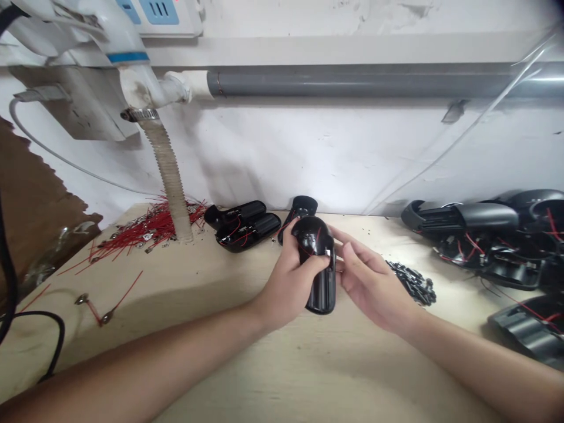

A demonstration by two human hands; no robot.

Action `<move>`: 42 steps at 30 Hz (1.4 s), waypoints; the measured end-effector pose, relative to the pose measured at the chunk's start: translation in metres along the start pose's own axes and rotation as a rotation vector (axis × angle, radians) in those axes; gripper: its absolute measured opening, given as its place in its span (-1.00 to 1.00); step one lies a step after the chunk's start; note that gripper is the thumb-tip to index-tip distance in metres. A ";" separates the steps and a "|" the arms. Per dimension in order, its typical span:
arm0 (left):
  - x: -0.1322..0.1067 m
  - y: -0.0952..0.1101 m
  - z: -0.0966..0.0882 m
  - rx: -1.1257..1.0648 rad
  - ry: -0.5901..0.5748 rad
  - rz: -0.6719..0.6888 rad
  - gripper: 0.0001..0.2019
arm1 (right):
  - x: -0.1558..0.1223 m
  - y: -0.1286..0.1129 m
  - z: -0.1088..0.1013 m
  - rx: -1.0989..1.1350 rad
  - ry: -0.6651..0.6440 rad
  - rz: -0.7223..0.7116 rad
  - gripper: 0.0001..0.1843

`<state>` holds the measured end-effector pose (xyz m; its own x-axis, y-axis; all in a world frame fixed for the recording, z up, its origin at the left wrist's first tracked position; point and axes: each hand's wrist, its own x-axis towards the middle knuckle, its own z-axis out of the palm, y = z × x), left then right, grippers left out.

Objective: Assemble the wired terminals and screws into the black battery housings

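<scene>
A glossy black plastic housing (321, 294), rounded at the top with a long trough below, stands nearly upright above the table. A thin red wire runs inside its upper part, with a small white piece at the right edge. My left hand (286, 282) is wrapped round the housing's left side, its thumb across the front. My right hand (374, 276) is at the housing's right edge, fingers stretched out and thumb apart. Its fingertips are partly hidden behind the housing; whether they press on it I cannot tell. Just behind stands another black housing (304, 205).
Two black housings (249, 230) with red wires lie left of centre. Red wires with metal tabs (145, 229) are heaped around a ribbed hose (165, 158). Small black parts (414, 283) form a pile at right, near stacked black housings (493, 220). A grey pipe (330, 82) crosses the wall.
</scene>
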<state>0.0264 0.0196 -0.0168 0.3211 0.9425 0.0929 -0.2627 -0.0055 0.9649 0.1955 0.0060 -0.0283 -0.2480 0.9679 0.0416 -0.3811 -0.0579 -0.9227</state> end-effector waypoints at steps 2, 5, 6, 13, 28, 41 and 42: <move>0.001 -0.001 0.001 0.065 0.050 0.016 -0.43 | -0.001 -0.001 0.000 0.074 0.021 0.046 -0.55; 0.002 -0.003 0.001 0.168 0.104 0.097 -0.42 | -0.005 -0.001 0.001 0.049 0.002 0.053 -0.52; 0.003 -0.004 0.001 0.184 0.120 0.113 -0.43 | -0.007 -0.001 0.000 0.011 -0.002 0.048 -0.48; 0.002 -0.007 -0.001 0.250 0.177 0.111 -0.61 | -0.008 0.002 -0.003 -0.176 0.012 0.058 -0.49; -0.002 -0.005 -0.002 0.438 0.126 0.085 -0.69 | -0.010 -0.007 0.007 -0.332 0.140 -0.040 -0.41; -0.003 -0.004 -0.001 0.465 0.078 0.065 -0.70 | -0.006 -0.004 0.001 -0.252 0.129 0.028 -0.63; -0.003 -0.003 -0.001 0.464 0.073 0.058 -0.70 | -0.006 -0.004 0.001 -0.243 0.132 0.033 -0.63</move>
<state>0.0259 0.0171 -0.0206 0.2485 0.9572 0.1482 0.1610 -0.1917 0.9682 0.1977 -0.0003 -0.0246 -0.1324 0.9909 -0.0260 -0.1457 -0.0454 -0.9883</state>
